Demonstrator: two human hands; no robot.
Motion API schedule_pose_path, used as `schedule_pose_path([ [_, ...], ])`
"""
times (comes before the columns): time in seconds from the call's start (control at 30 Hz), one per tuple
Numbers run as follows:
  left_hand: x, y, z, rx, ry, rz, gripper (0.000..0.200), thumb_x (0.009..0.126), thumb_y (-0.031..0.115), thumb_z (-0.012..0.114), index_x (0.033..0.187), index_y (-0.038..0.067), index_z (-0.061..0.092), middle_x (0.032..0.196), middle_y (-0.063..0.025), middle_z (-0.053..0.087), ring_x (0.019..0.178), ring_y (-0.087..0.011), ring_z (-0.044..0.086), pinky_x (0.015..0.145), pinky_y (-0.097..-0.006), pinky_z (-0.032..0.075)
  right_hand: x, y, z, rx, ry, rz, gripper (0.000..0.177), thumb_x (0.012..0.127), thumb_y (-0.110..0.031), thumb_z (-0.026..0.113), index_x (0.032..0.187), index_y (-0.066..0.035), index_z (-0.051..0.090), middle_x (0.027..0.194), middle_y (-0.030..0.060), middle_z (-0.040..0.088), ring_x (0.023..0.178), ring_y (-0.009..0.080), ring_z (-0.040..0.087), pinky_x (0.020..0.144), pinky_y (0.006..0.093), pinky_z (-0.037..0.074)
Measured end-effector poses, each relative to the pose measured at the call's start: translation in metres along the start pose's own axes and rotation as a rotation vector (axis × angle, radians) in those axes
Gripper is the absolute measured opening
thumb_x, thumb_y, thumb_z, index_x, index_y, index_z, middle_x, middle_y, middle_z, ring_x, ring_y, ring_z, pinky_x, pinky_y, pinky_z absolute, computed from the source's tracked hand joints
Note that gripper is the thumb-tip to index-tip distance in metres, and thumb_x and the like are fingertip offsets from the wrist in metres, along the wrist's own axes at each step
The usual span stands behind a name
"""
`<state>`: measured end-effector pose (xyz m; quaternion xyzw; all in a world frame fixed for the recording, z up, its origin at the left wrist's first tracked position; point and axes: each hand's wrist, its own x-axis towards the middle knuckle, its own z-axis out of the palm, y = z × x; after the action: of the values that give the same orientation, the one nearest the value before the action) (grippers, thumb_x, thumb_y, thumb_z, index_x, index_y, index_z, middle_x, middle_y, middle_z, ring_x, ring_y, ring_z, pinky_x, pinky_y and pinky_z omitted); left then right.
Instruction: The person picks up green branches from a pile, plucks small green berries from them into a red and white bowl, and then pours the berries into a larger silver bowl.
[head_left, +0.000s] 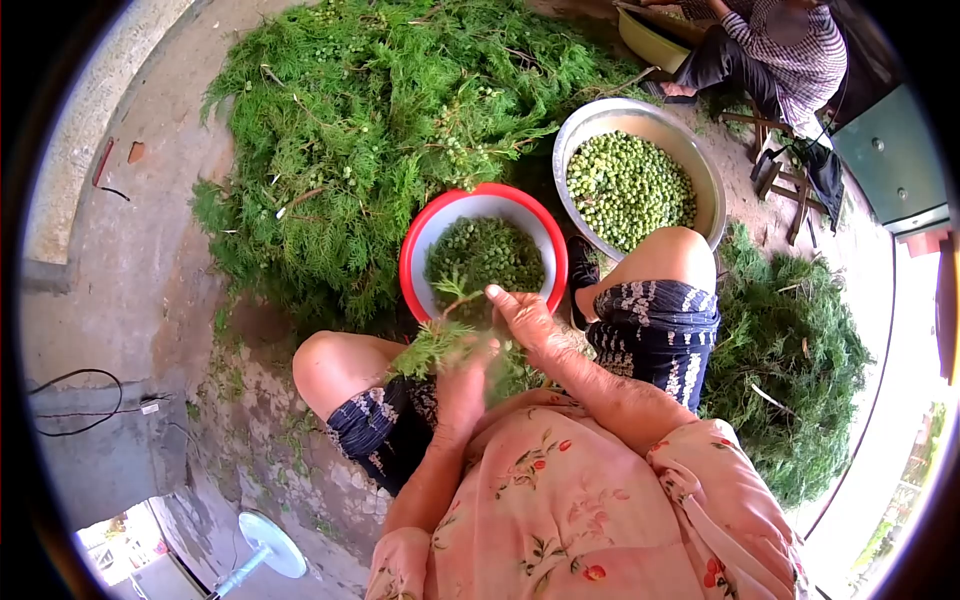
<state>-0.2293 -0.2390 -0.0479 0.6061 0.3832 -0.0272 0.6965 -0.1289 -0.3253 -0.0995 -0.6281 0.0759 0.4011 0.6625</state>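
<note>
My left hand (464,385) is closed around a feathery green evergreen sprig (432,345) above my lap. Motion smears its fingers. My right hand (530,322) is just to the right and higher, its thumb pressed in beside the sprig's upper end and its other fingers mostly hidden below; what they pinch I cannot make out. Under and beyond both hands stands a red-rimmed basin (408,262), with small green cones (490,255) and leafy bits inside. Some greenery (512,375) lies in my lap behind the hands.
A big heap of cut evergreen branches (340,130) spreads ahead. Round green cones (625,185) fill a metal basin (712,190) by my right knee. Another branch pile (790,370) lies at right. A seated person (780,60) is near a yellowish tub (645,40); a fan (272,545) stands lower left.
</note>
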Motion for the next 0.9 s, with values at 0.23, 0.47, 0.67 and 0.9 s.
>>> schedule_pose_path([
  [0.23,0.004,-0.002,0.001,-0.327,0.001,-0.039,0.014,0.081,0.02,0.062,0.088,0.007,0.06,0.077,-0.0004,0.058,0.06,-0.007,0.049,0.05,-0.0194,0.037,-0.005,-0.007,-0.008,0.377,-0.188,0.165,0.051,0.081,-0.054,0.056,0.067,-0.006,0.055,0.057,0.0026,0.049,0.051,0.015,0.045,0.051,0.0293,0.039],
  [0.47,0.006,0.003,0.003,-0.406,0.116,-0.047,0.01,0.078,0.016,0.066,0.081,0.009,0.058,0.072,0.0016,0.059,0.06,-0.0068,0.049,0.046,-0.0221,0.035,-0.023,-0.027,-0.001,0.388,-0.227,0.053,0.059,0.082,-0.06,0.049,0.09,-0.002,0.057,0.077,0.0054,0.055,0.07,0.015,0.05,0.061,0.0278,0.041],
  [0.67,0.003,-0.002,0.007,-0.339,0.043,0.014,0.01,0.079,0.015,0.064,0.08,0.008,0.057,0.071,0.0008,0.056,0.059,-0.0083,0.049,0.046,-0.0229,0.037,-0.013,-0.002,0.008,0.139,0.091,-0.103,0.037,0.085,-0.036,0.06,0.082,0.001,0.06,0.065,0.0029,0.054,0.06,0.0096,0.044,0.056,0.0261,0.038],
  [0.9,-0.009,-0.007,0.014,-0.057,0.047,0.142,0.012,0.08,0.016,0.063,0.083,0.007,0.056,0.071,0.001,0.054,0.06,-0.0077,0.049,0.046,-0.021,0.037,0.006,0.007,0.002,-0.05,0.16,-0.104,0.037,0.084,-0.034,0.062,0.069,0.0,0.059,0.051,0.0014,0.044,0.047,0.0117,0.038,0.045,0.0288,0.033],
])
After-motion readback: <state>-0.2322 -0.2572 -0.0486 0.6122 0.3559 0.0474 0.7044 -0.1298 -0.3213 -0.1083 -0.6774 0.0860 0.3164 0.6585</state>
